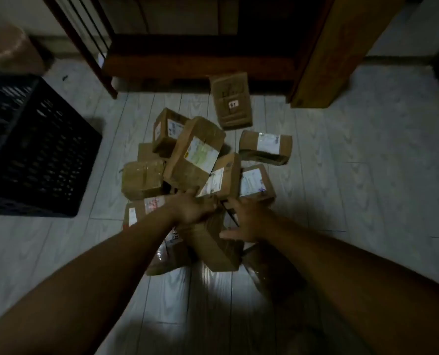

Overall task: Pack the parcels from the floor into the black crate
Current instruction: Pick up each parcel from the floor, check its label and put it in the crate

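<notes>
The fingers of the left hand [191, 207] curl down over the top end of a plain brown cardboard parcel [214, 245] that lies tilted at the near edge of the heap, pressed together against it, though whether they truly grip it cannot be told in the dim light. Far to the left of those fingers, well apart from the heap, stands the black perforated plastic crate [37, 152] on the pale wood-grain plank floor [367, 180]. Just left of the fingers lies a taped brown box with a red-and-white label [146, 208], and beyond it a squat brown box wrapped in glossy tape [143, 179]. Directly past the fingertips a large brown parcel with a white and green shipping label [195, 155] leans across the top of the heap. To the right, the right hand [249, 221] has its fingers spread, the thumb stretched toward the same plain parcel and touching its right side. Beyond those spread fingers sits a brown box with a white label and blue scribble [255, 183], and further off a lone brown parcel [231, 101] rests near the dark wooden furniture [200, 60].
</notes>
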`<state>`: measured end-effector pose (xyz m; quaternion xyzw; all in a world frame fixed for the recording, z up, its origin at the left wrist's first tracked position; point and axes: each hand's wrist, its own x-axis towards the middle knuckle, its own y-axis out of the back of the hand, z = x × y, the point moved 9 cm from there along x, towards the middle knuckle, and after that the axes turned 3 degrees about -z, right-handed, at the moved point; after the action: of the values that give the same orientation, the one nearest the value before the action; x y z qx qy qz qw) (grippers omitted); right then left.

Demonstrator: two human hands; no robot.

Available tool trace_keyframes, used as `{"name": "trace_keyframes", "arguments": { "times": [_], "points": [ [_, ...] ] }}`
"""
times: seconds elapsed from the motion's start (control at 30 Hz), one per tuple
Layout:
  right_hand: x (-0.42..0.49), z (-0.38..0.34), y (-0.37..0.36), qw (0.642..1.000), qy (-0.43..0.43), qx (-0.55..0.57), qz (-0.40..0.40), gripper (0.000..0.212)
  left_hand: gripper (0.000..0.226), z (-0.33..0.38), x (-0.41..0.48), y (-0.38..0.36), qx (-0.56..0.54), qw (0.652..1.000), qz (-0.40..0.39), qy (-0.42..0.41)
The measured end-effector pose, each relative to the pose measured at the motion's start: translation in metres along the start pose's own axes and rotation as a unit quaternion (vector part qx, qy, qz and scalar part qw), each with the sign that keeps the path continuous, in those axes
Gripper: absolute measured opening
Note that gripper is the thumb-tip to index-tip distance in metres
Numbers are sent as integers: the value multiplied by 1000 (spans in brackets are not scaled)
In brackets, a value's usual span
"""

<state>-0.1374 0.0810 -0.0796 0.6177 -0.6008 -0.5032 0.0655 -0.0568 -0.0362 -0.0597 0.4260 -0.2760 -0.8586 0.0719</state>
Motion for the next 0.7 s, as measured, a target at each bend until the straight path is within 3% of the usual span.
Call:
{"name": "trace_keyframes", "arguments": {
  "times": [0.1,0.27,0.37,0.57,0.7],
  "points": [
    [18,8,-43,997,-8,13,-80,121,64,3,21,-24,28,998,-58,1],
    [25,17,-67,991,-23,101,-88,130,80,-15,44,-25,45,996,-57,46],
    [18,13,-65,993,-26,98,-62,126,79,-8,32,-19,34,998,-42,42],
    [16,0,-31,997,0,69,40,118,66,-12,12,2,-150,989,-1,3],
    [22,13,-26,992,-11,86,88,114,64,-42,9,25,-310,950,40,-17]
  ]
}}
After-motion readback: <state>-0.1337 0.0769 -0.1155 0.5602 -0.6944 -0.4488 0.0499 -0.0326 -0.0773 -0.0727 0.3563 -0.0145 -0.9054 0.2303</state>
